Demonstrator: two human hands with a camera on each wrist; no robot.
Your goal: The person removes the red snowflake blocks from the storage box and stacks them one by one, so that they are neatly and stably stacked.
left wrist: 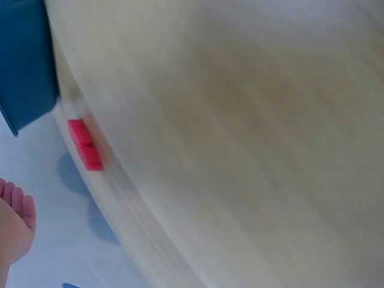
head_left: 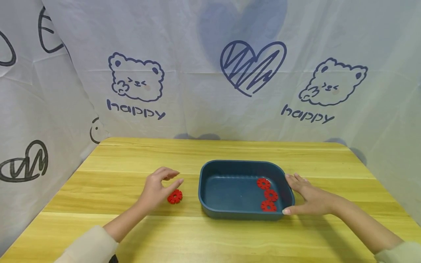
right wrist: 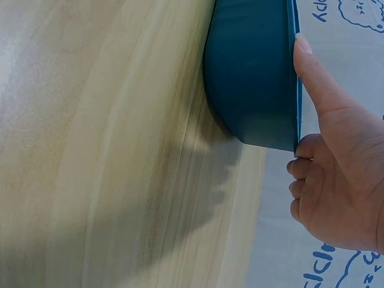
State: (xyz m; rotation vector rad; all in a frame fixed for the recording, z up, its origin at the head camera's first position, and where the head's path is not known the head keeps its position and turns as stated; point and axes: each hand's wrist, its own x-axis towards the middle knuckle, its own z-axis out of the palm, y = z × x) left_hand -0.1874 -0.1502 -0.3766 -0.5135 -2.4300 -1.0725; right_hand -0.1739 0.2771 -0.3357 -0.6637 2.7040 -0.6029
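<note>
A blue rectangular bin (head_left: 241, 215) with rounded corners stands on the wooden table. Inside it, at the right end, lie several red notched discs, shaped like flowers with a hole in the middle; one is the near disc (head_left: 268, 206). Left of the bin, another red notched disc (head_left: 174, 196) is on the table, seen edge-on as a red strip (left wrist: 86, 145) in the left wrist view. Just above and left of it hovers my left hand (head_left: 158, 187), thumb and fingers apart, holding nothing. My right hand (head_left: 312, 199) touches the bin's right end, its thumb (right wrist: 312, 66) extended along the rim.
The wooden table (head_left: 148, 237) runs back to a white cloth (head_left: 194, 87) printed with bears, hearts and lettering. More white cloth hangs along the left side. Between the loose disc and the bin's left wall lies a narrow strip of tabletop.
</note>
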